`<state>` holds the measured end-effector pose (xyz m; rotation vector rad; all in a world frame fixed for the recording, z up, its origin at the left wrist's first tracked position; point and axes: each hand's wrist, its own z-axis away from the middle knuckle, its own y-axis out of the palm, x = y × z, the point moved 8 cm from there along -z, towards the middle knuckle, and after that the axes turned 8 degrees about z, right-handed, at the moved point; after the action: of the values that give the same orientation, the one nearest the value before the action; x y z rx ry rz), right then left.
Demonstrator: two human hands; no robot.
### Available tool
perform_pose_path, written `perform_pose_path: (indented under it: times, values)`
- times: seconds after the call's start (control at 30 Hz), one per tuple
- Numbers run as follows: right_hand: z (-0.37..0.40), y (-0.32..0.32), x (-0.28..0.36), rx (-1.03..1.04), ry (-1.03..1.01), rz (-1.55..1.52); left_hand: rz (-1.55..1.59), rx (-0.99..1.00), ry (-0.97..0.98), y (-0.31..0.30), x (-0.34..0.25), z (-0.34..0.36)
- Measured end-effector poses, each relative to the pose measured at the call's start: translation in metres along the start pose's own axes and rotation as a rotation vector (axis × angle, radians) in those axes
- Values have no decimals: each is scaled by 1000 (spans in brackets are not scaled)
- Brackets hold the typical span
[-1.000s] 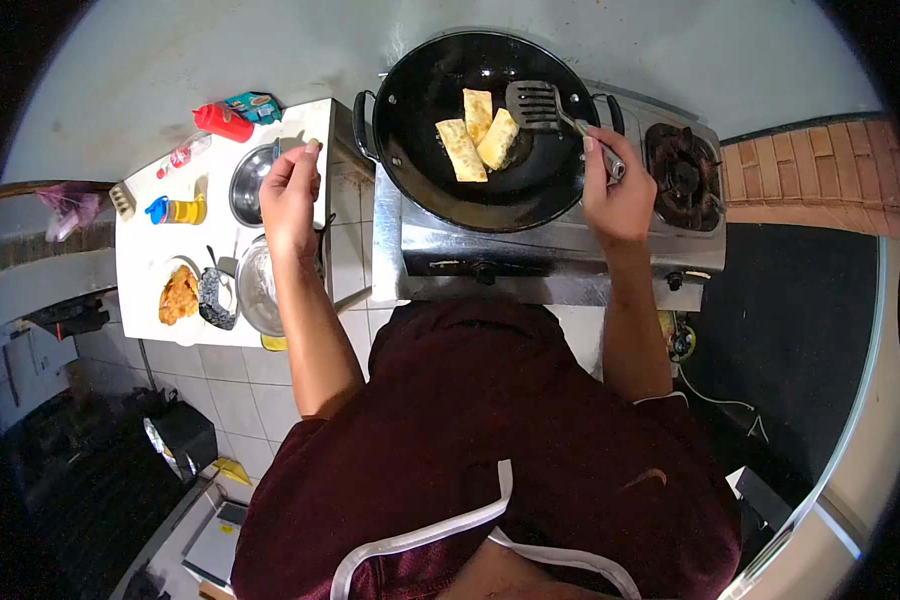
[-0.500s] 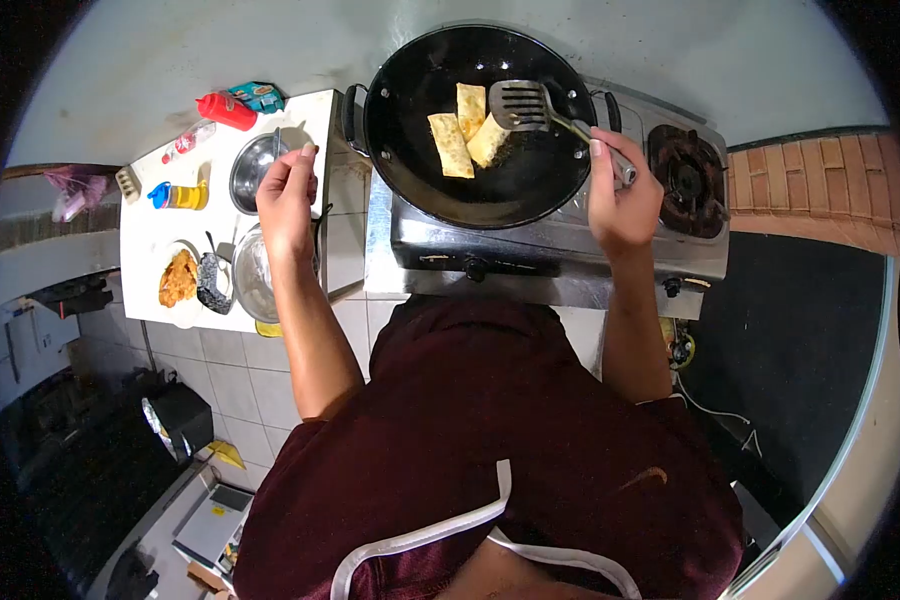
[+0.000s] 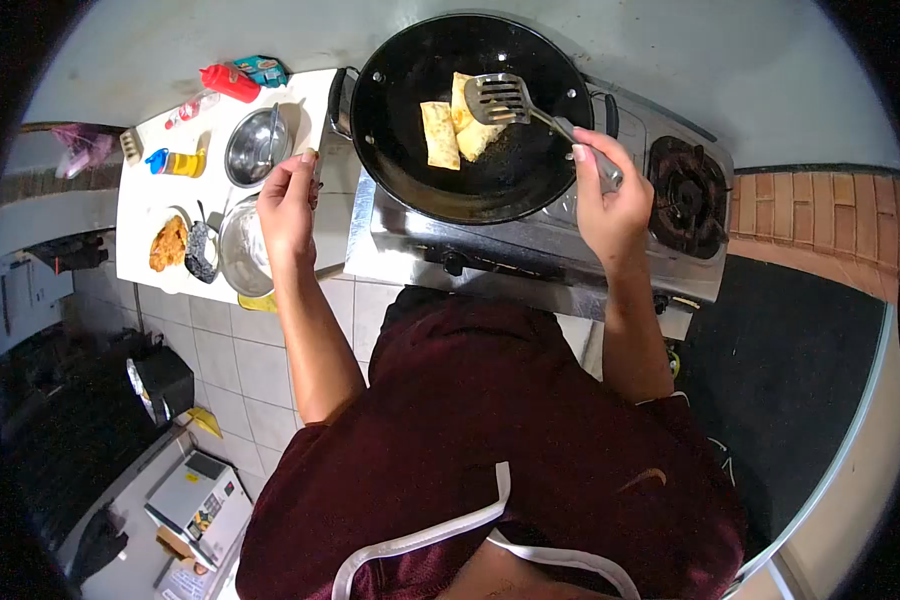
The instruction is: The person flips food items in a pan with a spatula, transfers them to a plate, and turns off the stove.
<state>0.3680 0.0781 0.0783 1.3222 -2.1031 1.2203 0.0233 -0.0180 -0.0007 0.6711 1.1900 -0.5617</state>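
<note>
3 flat golden rolls (image 3: 440, 136) lie close tog. in blk wok (image 3: 535, 165), slotted spatula (image 3: 522, 104) partly covering 2.

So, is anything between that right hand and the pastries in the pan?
The spatula in the right hand: its blade partly covers two pastries. Nothing visible covers the leftmost pastry.

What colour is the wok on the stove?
The wok is black, which shows best in the head view.

A dark maroon top (image 3: 490, 440) is worn, edged with white piping; an orange swoosh is displayed.
</note>
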Motion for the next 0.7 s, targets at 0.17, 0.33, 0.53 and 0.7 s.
perform_pose_path:
  times: [0.17,0.33,0.53,0.7]
  values:
    - [-4,1,-1,43,19,5,-49,-38,28,-6,6,6]
    - [1,14,0,85,115,-7,-35,-33,26,-4,6,9]
    - [16,48,4,189,111,-62,-42,-24,20,1,2,4]
    - [13,40,15,119,74,-48,-29,19,23,1,-5,-4]
